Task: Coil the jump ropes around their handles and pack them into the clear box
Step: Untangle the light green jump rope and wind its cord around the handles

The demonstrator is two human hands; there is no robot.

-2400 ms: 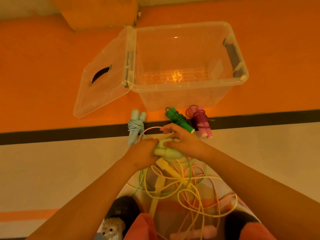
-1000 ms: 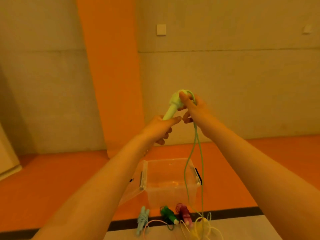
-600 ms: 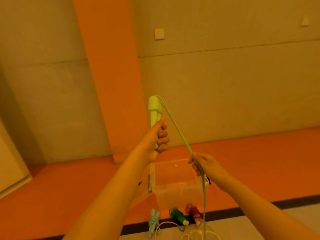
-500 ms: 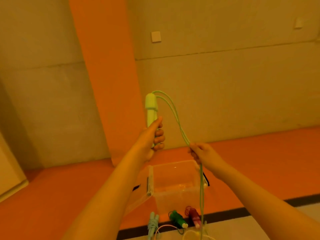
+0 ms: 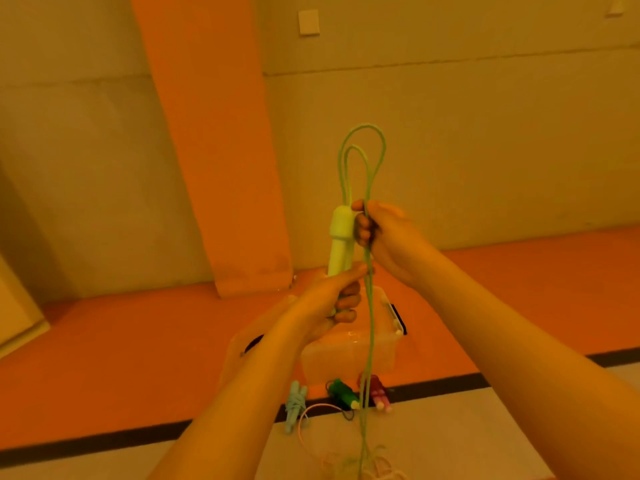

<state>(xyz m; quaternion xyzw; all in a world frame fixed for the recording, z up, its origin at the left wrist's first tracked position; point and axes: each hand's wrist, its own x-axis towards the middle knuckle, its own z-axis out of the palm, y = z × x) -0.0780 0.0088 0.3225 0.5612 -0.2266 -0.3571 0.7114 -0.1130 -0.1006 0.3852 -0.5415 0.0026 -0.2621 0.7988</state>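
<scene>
Smooth, matt plastic in pale green on the paired handles [image 5: 341,237]; thin cord [image 5: 370,323] of the same green, dull, too blurred to tell woven from solid. Clear, glossy plastic for the box [image 5: 349,358], with bright glints on its side. Plastic-looking grips and wound line on the blue bundle [image 5: 295,405], dark green bundle [image 5: 343,394] and pink bundle [image 5: 375,393], finish too small to judge. Matt, even orange floor [image 5: 104,341], crossed by a dull black stripe [image 5: 519,374]. Matt wall [image 5: 467,150], slightly rough, like plaster or concrete. Smooth pale plate [image 5: 309,22] set on it, plastic by the look.
</scene>
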